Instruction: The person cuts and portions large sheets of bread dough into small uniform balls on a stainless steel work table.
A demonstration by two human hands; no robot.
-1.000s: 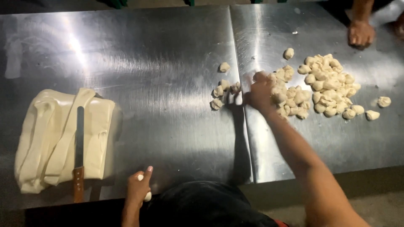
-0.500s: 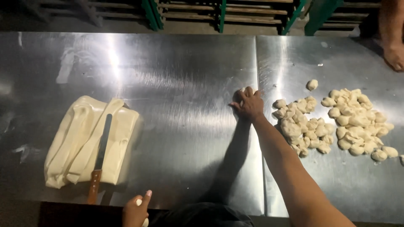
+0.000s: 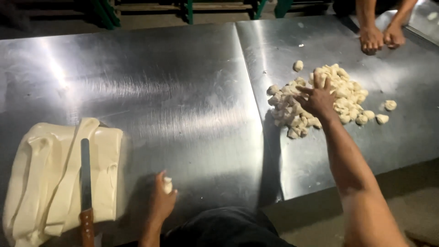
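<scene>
My right hand (image 3: 317, 99) reaches out flat over a pile of small pale dough pieces (image 3: 347, 93) on the right half of the steel table (image 3: 183, 91), its fingers spread on the pile's left side. My left hand (image 3: 161, 197) rests near the table's front edge, closed around one small dough piece (image 3: 168, 185). To its left lies a large slab of pale dough (image 3: 55, 178), cut into strips, with a long knife (image 3: 85, 183) lying on top, wooden handle toward me.
Another person's two hands (image 3: 377, 39) press on the table at the far right corner. A single dough piece (image 3: 298, 65) sits apart above the pile. A seam (image 3: 249, 105) divides the two table sheets. Green frames stand behind the table.
My right hand has moved right from the table's seam onto the pile, and scattered pieces are now gathered with it. My left hand still holds its piece. The view has shifted.
</scene>
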